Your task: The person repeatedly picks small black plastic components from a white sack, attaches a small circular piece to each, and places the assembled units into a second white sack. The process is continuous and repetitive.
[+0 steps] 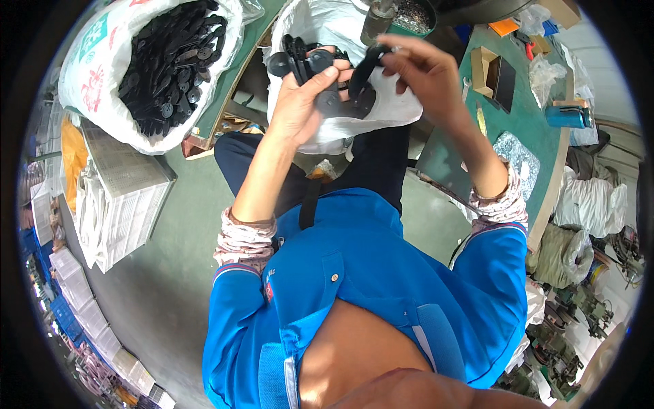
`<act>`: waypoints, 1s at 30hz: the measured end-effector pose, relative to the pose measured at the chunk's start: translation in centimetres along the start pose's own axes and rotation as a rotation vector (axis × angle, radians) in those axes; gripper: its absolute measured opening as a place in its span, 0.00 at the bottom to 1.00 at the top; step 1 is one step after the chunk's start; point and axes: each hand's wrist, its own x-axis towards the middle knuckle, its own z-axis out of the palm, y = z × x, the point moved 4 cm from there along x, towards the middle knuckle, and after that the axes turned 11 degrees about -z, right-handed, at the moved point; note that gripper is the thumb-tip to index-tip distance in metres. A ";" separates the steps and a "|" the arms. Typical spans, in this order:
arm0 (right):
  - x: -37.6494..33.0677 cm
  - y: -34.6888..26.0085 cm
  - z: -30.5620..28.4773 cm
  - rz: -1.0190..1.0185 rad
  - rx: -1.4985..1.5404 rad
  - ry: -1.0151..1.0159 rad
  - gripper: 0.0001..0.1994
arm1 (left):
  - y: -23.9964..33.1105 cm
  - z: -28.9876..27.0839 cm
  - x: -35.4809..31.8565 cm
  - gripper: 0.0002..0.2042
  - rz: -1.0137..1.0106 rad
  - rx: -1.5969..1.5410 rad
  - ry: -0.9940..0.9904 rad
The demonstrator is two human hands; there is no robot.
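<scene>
My left hand (300, 105) is closed around a bunch of small black parts (298, 60) with round, disc-like ends; their exact kind cannot be made out. Just right of it, my right hand (436, 78) pinches one elongated, curved black part (366, 71) between thumb and fingers, slightly blurred. Both hands are over the mouth of an open white sack (402, 105) between my knees. Dark parts also show inside that sack, partly hidden by my hands. At the upper left, a large white woven bag (88, 58) is heaped with similar black parts (170, 82).
A green workbench (443, 153) on the right bears an open cardboard box (485, 71), a blue cylindrical object (567, 116) and plastic bags (545, 78). A dark container (412, 17) stands beyond the sack. White stacked crates (126, 198) are on the left floor.
</scene>
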 end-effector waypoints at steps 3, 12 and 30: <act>2.1 -1.7 -2.5 -0.019 0.133 0.210 0.16 | 0.5 -0.7 -0.2 0.15 -0.003 0.040 0.068; 10.5 -3.7 -5.3 0.154 0.144 0.249 0.08 | 1.3 -0.5 -0.6 0.13 -0.018 -0.033 0.028; 2.4 1.2 -1.4 0.047 0.122 -0.049 0.14 | 0.3 -1.4 1.0 0.09 0.018 -0.075 0.050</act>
